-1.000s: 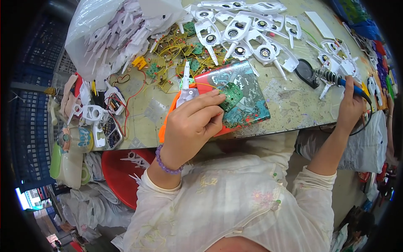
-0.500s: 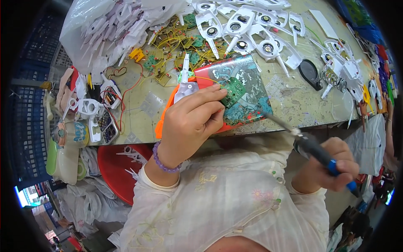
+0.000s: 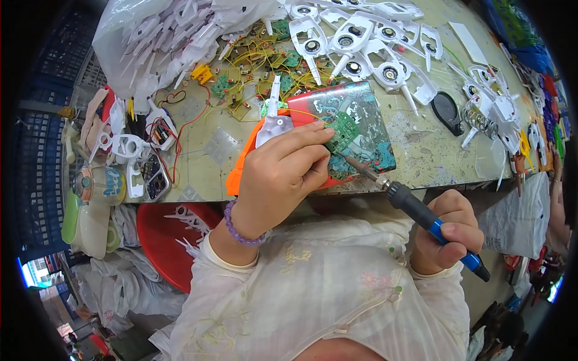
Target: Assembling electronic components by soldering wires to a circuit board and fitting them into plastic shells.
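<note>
My left hand (image 3: 286,165) pinches the left edge of a green circuit board (image 3: 344,131), holding it over a worn red and dark mat (image 3: 374,129). A yellow wire runs from the board toward a white plastic housing (image 3: 276,123) lying by an orange piece (image 3: 239,165), partly covered by my hand. In my right hand (image 3: 451,231) is a soldering iron (image 3: 415,210) with a black and blue handle. Its tip reaches the board's lower edge, close to my left fingertips; whether it touches I cannot tell.
Several wired circuit boards (image 3: 256,66) are heaped behind the mat. White plastic housings with round speakers (image 3: 346,41) lie at the back right, near a coiled-spring iron stand (image 3: 480,117). A plastic bag of white parts (image 3: 162,42) fills the back left. Below the table edge is a red basin (image 3: 158,243).
The soldering iron has moved left, bringing its tip from the mat's right corner to the circuit board. My left hand keeps its pinch on the board, and the view has shifted slightly.
</note>
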`<state>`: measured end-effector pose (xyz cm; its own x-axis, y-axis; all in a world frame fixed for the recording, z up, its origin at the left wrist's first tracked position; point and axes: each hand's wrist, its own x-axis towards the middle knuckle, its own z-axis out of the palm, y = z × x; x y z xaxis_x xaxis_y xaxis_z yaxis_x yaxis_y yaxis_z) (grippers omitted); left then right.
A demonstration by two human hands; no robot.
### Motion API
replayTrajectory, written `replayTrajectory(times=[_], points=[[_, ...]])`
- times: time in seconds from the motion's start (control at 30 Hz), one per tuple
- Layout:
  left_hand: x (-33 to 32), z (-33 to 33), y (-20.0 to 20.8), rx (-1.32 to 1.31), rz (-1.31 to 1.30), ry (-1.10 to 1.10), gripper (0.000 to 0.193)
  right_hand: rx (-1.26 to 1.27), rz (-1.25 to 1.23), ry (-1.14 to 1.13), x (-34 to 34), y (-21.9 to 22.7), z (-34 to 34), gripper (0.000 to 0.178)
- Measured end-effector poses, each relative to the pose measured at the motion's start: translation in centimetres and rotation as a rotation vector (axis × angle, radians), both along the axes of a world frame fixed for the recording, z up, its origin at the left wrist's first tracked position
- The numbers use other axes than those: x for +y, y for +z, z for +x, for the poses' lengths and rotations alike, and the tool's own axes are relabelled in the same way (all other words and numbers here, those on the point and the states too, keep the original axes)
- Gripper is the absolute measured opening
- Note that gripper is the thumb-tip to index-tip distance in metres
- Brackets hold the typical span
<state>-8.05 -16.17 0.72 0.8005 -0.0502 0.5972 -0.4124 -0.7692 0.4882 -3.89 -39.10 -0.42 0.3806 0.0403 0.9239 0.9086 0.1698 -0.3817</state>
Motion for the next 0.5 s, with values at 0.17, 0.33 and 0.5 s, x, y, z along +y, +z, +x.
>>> replayTrajectory(times=[0.17,0.33,0.5], points=[[0.01,0.02,0.02,-0.008,0.012,0.003,0.011,0.015,-0.029,0.027,0.04,0.17,-0.02,0.035],[-0.01,0.14,-0.11,-0.019,0.025,-0.003,0.011,0.050,-0.101,0.006,-0.17,0.12,-0.26,0.034],[0.00,0.07,0.00,-0.029,0.039,0.000,0.011,0.045,-0.099,0.004,-0.08,-0.04,-0.29,0.035]])
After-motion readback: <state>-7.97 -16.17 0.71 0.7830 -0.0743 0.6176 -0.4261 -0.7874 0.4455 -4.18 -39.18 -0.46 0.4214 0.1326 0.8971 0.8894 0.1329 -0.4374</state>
